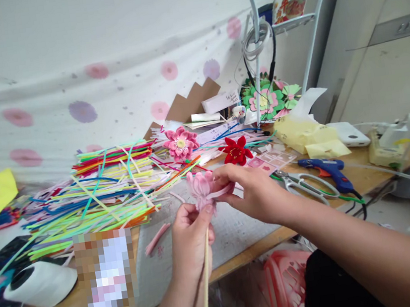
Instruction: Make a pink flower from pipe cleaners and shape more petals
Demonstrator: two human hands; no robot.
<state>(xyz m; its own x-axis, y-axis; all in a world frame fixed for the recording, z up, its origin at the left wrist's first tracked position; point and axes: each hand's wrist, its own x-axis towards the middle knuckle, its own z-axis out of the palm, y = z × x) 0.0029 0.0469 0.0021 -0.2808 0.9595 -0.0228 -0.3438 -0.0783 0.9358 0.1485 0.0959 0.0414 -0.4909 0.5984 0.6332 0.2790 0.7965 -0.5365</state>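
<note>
A pale pink fuzzy flower (201,187) stands upright above the grey mat (157,277). My left hand (192,236) is closed around its base, and a thin light stick (206,280) runs down from that grip toward the bottom of the view. On the flower's right side, my right hand (242,189) pinches a pale pink strip (220,192) that crosses the flower's lower part. Short pink pieces (158,239) lie on the mat left of my hands.
Bundles of colourful fuzzy stems (118,186) cover the back left. Behind my hands are a pink flower (181,143) and a red flower (235,151). Scissors (304,185) and a blue glue gun (327,169) lie right. A white thread spool (42,284) sits left.
</note>
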